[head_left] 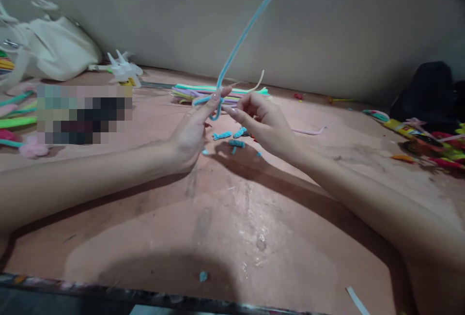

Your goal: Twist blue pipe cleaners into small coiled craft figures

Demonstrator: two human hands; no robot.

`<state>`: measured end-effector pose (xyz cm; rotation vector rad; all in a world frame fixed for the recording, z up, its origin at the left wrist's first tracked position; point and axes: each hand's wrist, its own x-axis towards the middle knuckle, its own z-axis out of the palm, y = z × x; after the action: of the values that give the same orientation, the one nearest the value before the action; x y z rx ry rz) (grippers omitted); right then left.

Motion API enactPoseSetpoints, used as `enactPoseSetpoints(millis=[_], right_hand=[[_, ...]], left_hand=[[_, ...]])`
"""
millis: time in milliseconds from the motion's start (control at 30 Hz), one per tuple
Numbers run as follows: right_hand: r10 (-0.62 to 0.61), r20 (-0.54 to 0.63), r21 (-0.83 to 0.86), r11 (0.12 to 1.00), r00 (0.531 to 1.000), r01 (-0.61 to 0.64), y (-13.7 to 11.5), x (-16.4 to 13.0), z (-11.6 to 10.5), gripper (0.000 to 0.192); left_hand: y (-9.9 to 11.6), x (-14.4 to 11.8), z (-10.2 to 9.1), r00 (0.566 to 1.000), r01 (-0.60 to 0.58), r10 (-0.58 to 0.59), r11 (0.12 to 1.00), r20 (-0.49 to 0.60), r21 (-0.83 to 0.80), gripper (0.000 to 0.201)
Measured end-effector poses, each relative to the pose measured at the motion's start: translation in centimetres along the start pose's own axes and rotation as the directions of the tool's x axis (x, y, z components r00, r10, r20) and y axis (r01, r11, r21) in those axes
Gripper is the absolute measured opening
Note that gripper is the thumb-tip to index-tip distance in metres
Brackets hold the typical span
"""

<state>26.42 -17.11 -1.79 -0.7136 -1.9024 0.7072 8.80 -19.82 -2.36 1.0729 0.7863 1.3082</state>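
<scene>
Blue fuzzy stem, bent, loop low.
Left hand pinched it, likely for steadiness; right hand beside, grip unclear.

At ten o'clock, a white bag is seen, with white bottles set near it; a dark object is placed toward three o'clock.

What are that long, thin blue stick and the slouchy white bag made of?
The long, thin, fuzzy blue stick: probably soft, matte fibre around hidden wire; its edge looks fuzzy, and its free end stands up.

The slouchy white bag with handles: smooth imitation leather or cloth, perhaps; it sags softly, but I can't tell which.
</scene>
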Motion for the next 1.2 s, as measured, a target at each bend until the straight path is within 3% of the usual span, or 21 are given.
enactPoseSetpoints(millis=[100, 167, 333, 500, 600, 800, 900, 1067, 1200], right_hand=[[-0.038, 0.1, -0.025, 0.999, 0.994, 0.041, 0.2, -0.6, 0.6, 0.042], [-0.038, 0.123, 0.046, 0.998, 0.992, 0.033, 0.3, -1.0, 1.1, 0.042], [-0.086, 0.069, 0.168, 0.983, 0.994, 0.074, 0.0, -2.1, 2.0, 0.04], [-0.093, 0.058, 0.024, 0.996, 0.994, 0.091, 0.1, -2.2, 1.8, 0.039], [-0.176, 0.036, -0.083, 0.98, 0.984, 0.178, 0.5, -2.2, 1.7, 0.039], [-0.241, 0.068, 0.01, 0.971, 0.968, 0.241, 1.2, -2.2, 1.3, 0.041], [-0.29, 0.126, -0.004, 0.956, 0.949, 0.293, 1.6, -2.1, 1.1, 0.038], [-0.328, 0.145, -0.229, 0.907, 0.934, 0.354, 2.5, -2.2, 1.1, 0.03], [-0.247, 0.144, -0.261, 0.924, 0.958, 0.278, 2.8, -2.7, 1.4, 0.032]], left_hand=[[-1.0, -0.5, 0.3, 0.996, 0.082, -0.08, 0.994, 0.029, -0.076, 0.027], [-1.8, -0.7, 0.4, 0.996, 0.066, -0.06, 0.994, 0.062, -0.088, 0.027], [-2.2, -1.1, 0.4, 0.99, 0.037, -0.026, 0.996, 0.136, -0.081, 0.031], [-1.9, -1.3, 0.7, 0.993, 0.036, -0.025, 0.994, 0.113, -0.1, 0.029], [-2.1, -1.5, 0.9, 0.991, 0.043, -0.026, 0.991, 0.128, -0.128, 0.033], [-1.5, -0.6, 0.1, 0.95, 0.171, -0.133, 0.979, 0.282, -0.113, 0.048], [-1.4, 0.5, -0.7, 0.966, 0.105, -0.093, 0.994, 0.242, -0.039, 0.042], [-1.9, 0.8, -1.3, 0.987, 0.032, -0.044, 0.996, 0.156, 0.081, 0.049], [-2.1, 0.3, -0.7, 0.99, -0.001, -0.005, 0.999, 0.143, 0.044, 0.04]])
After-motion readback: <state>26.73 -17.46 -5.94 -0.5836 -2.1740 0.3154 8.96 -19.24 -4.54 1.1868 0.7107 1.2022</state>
